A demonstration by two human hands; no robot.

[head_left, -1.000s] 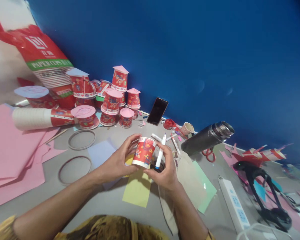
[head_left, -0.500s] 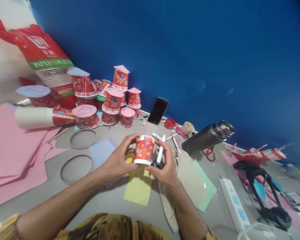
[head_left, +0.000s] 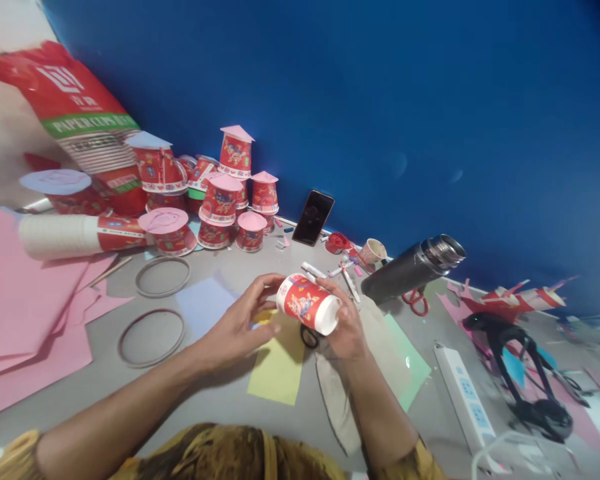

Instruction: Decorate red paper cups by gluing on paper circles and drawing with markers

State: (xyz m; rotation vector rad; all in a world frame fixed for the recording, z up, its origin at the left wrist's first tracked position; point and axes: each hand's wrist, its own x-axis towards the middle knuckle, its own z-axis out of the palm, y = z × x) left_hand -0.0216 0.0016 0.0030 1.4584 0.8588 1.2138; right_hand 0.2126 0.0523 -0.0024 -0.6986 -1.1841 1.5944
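A red patterned paper cup is tilted on its side above the table, its white rim towards the lower right. My right hand grips the cup at that end. My left hand is beside the cup's other end, fingers apart, with nothing held. Below the hands lie a yellow paper sheet and black scissor handles. Several markers lie beyond the cup; whether my right hand still has a pen in it is hidden.
Decorated cups stand at the back left beside a cup bag. Pink sheets and two rings lie left. A phone leans on the blue wall. A black flask and power strip are right.
The cup has turned from upright to tilted, its lower rim swinging right. My left hand has let go of it. The white marker in my right hand no longer shows.
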